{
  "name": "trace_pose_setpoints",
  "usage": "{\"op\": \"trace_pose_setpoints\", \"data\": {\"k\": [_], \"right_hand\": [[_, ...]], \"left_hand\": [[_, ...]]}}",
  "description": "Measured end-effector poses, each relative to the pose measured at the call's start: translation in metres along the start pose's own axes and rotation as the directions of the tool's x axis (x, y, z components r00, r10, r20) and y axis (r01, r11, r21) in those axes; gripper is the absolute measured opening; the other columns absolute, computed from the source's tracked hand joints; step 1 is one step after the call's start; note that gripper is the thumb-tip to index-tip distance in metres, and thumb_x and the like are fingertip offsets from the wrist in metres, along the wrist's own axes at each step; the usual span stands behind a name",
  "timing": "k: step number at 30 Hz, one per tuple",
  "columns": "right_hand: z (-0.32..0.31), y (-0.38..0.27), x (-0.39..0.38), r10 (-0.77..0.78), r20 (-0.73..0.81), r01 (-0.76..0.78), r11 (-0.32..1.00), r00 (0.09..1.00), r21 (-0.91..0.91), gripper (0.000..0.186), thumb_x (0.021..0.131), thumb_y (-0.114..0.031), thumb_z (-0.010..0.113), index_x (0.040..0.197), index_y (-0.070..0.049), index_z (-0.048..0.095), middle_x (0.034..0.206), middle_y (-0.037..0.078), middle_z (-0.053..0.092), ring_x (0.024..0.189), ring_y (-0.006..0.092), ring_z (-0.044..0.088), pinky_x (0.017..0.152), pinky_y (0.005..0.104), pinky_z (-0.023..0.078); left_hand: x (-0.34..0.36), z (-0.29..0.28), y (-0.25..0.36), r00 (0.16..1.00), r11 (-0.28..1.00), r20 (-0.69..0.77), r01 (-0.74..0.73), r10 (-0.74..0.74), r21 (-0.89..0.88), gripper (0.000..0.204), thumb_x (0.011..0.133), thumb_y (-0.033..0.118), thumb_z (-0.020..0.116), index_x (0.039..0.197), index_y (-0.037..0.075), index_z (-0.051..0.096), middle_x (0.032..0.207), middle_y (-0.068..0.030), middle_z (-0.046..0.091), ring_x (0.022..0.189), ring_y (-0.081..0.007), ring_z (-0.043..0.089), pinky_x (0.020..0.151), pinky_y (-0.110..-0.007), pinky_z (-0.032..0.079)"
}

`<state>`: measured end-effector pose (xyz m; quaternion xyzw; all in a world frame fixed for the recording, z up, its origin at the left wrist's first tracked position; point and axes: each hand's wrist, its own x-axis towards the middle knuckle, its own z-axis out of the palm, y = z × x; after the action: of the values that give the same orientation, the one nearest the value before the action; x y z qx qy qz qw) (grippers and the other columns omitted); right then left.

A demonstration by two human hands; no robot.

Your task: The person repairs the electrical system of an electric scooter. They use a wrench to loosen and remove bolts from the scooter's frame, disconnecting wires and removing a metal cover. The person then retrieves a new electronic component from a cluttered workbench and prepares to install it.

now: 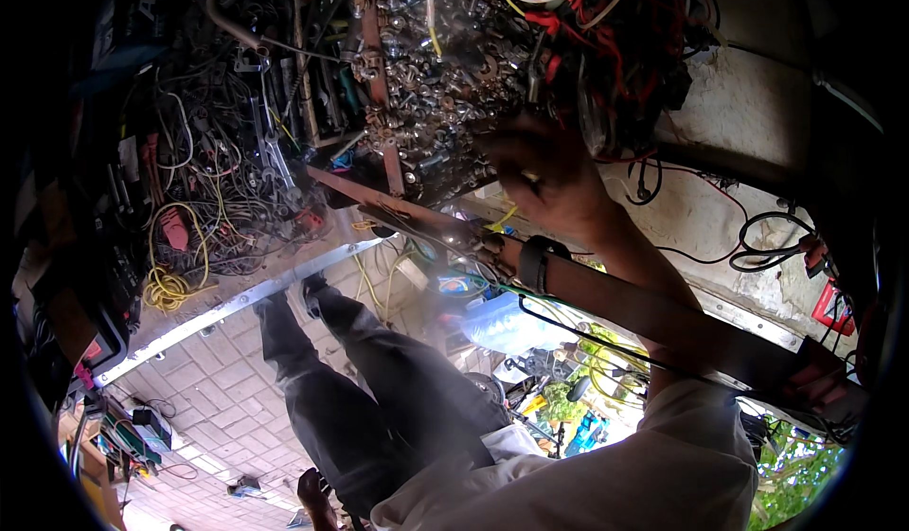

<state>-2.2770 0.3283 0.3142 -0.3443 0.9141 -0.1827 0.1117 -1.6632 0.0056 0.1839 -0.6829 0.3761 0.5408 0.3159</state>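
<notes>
Right hand at the edge of a heap of nuts and bolts, fingertips lost in shadow

Nearest, below the nut-and-bolt heap (431,138), is the wearer's pale shirt (587,484). Far down and left from the heap, the left hand (315,499) shows beside the dark trousers (379,408); the lower edge cuts it off, so I cannot tell its grip.

A brown length (615,296) with a black strap (534,264) crosses the right arm below and right of the heap; whether it is a rail or another limb is hard to make out.

The right hand is at the heap's lower right edge, wrist bent and fingers curled toward the metal, a posture that suits picking among small pieces. Its fingertips are too dark to show whether they touch or pinch anything.

A rusty divider (383,96) runs along the heap's left side, probably keeping loose hardware from the tools. Left of the heap, a combination spanner (277,164) lies by tangled wires (222,176), and a yellow cable (169,290) is looped, likely against knotting. Right of the heap, red and black leads (620,48) pile up, their ends buried.

Farthest, below the heap, the paving (213,370) shows, along with glare-washed clutter whose pieces I mostly cannot identify.
</notes>
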Motion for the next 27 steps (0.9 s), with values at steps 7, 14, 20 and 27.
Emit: {"op": "trace_pose_setpoints", "data": {"k": [7,14,20,27], "right_hand": [[0.004,0.002,0.009,0.286,0.323,-0.411,0.801,0.902,0.436,0.024,0.084,-0.017,0.062,0.106,-0.006,0.062,0.100,0.010,0.064,0.089,0.0205,0.062,0.079,0.0309,0.049],[-0.017,0.000,0.016,0.504,0.127,-0.508,0.761,0.855,0.403,0.026,0.080,-0.017,0.066,0.103,-0.005,0.061,0.094,0.007,0.064,0.082,0.0132,0.061,0.075,0.0270,0.049],[0.011,0.000,-0.003,0.091,0.054,-0.091,0.996,0.994,0.008,0.014,0.070,-0.007,0.068,0.083,-0.008,0.062,0.082,0.007,0.060,0.072,0.0225,0.059,0.060,0.0289,0.049],[0.018,0.000,-0.004,0.097,-0.117,-0.111,0.987,0.988,-0.118,0.019,0.069,0.002,0.066,0.087,-0.006,0.064,0.082,0.010,0.062,0.070,0.0255,0.062,0.059,0.0316,0.051]], "left_hand": [[0.008,0.000,0.000,1.000,0.999,0.014,0.007,-0.008,0.032,0.024,0.084,0.020,0.056,0.104,0.007,0.057,0.086,-0.0075,0.062,0.073,-0.0199,0.061,0.061,-0.032,0.050],[-0.004,-0.004,0.009,1.000,1.000,0.006,0.016,-0.016,0.003,0.022,0.084,0.019,0.056,0.102,0.007,0.057,0.088,-0.0070,0.061,0.073,-0.0189,0.060,0.062,-0.033,0.049],[-0.008,0.013,0.034,1.000,0.999,0.011,0.019,-0.020,0.042,0.019,0.084,0.017,0.055,0.099,0.006,0.057,0.087,-0.0060,0.062,0.073,-0.0178,0.060,0.062,-0.032,0.048],[-0.013,0.014,0.039,0.999,0.997,-0.006,0.037,-0.037,0.069,0.020,0.083,0.017,0.056,0.099,0.006,0.058,0.086,-0.0050,0.062,0.073,-0.0168,0.059,0.061,-0.030,0.047]]}}
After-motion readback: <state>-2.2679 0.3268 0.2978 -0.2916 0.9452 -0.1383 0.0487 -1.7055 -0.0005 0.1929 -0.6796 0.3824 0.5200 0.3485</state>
